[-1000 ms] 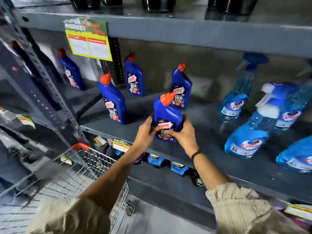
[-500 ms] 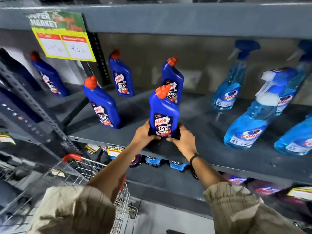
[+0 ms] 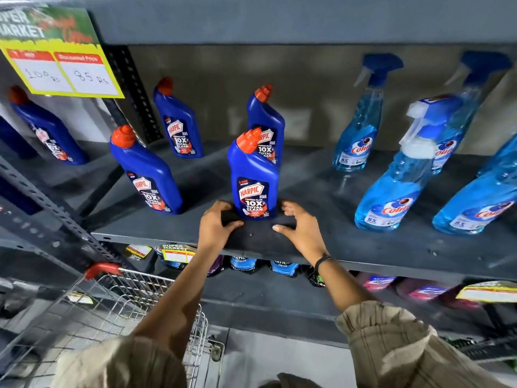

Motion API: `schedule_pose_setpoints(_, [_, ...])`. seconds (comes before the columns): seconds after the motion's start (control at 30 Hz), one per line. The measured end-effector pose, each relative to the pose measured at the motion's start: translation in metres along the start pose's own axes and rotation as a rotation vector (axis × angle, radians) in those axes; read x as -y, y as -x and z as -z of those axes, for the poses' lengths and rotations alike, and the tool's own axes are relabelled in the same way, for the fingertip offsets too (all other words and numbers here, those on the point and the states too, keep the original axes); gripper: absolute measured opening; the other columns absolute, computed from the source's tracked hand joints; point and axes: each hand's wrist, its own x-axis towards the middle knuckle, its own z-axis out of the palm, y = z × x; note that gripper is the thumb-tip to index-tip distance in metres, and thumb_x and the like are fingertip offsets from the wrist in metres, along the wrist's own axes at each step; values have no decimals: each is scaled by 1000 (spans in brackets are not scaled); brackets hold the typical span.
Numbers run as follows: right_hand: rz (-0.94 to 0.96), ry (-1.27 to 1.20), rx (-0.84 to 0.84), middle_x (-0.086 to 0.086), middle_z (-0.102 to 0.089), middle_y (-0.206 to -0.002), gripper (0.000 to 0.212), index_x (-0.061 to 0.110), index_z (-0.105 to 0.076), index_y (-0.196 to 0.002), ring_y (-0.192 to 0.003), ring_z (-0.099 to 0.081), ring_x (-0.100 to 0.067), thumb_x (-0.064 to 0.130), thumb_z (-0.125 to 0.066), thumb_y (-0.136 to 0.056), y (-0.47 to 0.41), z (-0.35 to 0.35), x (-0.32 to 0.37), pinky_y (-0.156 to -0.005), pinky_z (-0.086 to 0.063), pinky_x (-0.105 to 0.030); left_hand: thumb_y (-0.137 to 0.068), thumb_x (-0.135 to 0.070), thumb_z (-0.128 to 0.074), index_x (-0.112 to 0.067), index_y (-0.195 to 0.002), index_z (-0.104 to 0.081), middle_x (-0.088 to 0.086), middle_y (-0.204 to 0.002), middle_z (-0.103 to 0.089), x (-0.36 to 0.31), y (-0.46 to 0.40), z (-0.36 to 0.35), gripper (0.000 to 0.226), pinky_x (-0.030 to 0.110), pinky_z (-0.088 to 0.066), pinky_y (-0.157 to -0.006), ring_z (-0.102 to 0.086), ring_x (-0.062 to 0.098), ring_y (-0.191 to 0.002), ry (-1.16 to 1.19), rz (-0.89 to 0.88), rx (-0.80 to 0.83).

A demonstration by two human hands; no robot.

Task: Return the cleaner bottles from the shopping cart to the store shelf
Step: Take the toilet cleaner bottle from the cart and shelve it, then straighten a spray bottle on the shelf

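Observation:
A dark blue Harpic cleaner bottle with an orange cap stands upright near the front of the grey store shelf. My left hand rests on the shelf just left of its base, fingers curled and off the bottle. My right hand hovers just right of the base, fingers spread, holding nothing. Three more Harpic bottles stand on the same shelf: one front left, one behind, one at the back. The wire shopping cart sits at lower left, its contents hidden.
Light blue Colin spray bottles fill the shelf's right side. Another Harpic bottle stands in the neighbouring bay at left. A yellow price sign hangs from the upper shelf. Pouches line the shelf below.
The bottle was carried forward in both hands and set down on the shelf. Both hands have now let go and drawn back a little from its base.

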Motion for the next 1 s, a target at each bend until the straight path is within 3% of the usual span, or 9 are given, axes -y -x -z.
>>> schedule_pose_setpoints(0.2, [19, -29, -98, -7, -73, -95, 31, 13, -68, -104, -83, -65, -10, 11, -73, -74, 27, 30, -22, -78, -45, -1, -69, -15, -76, -9, -78, -66, 11, -85, -71, -8, 44, -18, 15, 24, -33, -73, -56, 27, -88, -40, 24, -201])
schedule_pose_setpoints(0.37, [-21, -132, -220, 2, -72, -75, 15, 17, -69, -86, -66, -63, 8, 18, -76, -72, 42, 64, -37, -64, -46, -1, -69, -10, -75, -8, -76, -69, 8, -82, -73, -50, 58, -61, 10, 20, -39, -72, -58, 18, -80, -10, -137, 57])
schedule_pose_setpoints(0.5, [-59, -81, -546, 8, -50, -53, 34, 18, -50, -59, -51, -48, -2, 34, -79, -66, 58, 101, -59, -54, -38, -9, -67, -6, -77, -6, -100, -63, 13, -104, -70, -95, 53, -100, 36, 22, -44, -89, -64, 22, -98, 151, -148, 256])
schedule_pose_setpoints(0.6, [-90, -19, -681, 1, -47, -67, 38, 18, -46, -67, -55, -42, -3, 35, -79, -64, 65, 139, -80, -57, -32, -17, -63, -7, -80, -6, -119, -52, 15, -120, -63, -129, 47, -130, 62, 32, -41, -104, -57, 24, -115, 186, -100, 323])
schedule_pose_setpoints(0.67, [-105, -24, -609, 2, -52, -94, 42, 15, -56, -94, -65, -49, -1, 30, -81, -63, 62, 160, -87, -64, -41, -19, -62, -13, -82, -11, -127, -45, 12, -128, -59, -148, 43, -149, 75, 43, -37, -108, -50, 25, -123, 100, -108, 379])
schedule_pose_setpoints(0.77, [-157, 23, -321, -6, -53, -128, 77, 8, -43, -131, -98, -61, -24, 24, -81, -66, 44, 185, -96, -86, -52, -31, -60, -20, -83, -16, -131, -38, 8, -133, -56, -169, 37, -172, 84, 49, -35, -108, -46, 28, -127, 29, -71, 419])
schedule_pose_setpoints(0.87, [-207, 130, -71, -18, -67, -113, 52, 8, -51, -108, -94, -66, -37, 28, -79, -68, 28, 199, -97, -82, -55, -53, -57, -15, -84, -15, -125, -46, 9, -128, -61, -178, 31, -182, 78, 48, -38, -106, -52, 26, -123, 58, -30, 422])
schedule_pose_setpoints(0.93, [-203, 156, -37, -19, -71, -93, 38, 15, -49, -88, -82, -68, -37, 31, -78, -69, 24, 200, -93, -75, -56, -52, -57, -8, -84, -11, -122, -49, 12, -125, -63, -176, 29, -182, 73, 45, -42, -104, -55, 26, -119, 106, -12, 435])
schedule_pose_setpoints(1.0, [-170, 205, -47, -17, -71, -92, 38, 16, -53, -89, -84, -67, -36, 37, -76, -68, 23, 194, -89, -73, -56, -44, -56, 0, -82, -6, -120, -50, 14, -124, -62, -172, 25, -177, 72, 38, -46, -100, -57, 25, -115, 175, 0, 451])
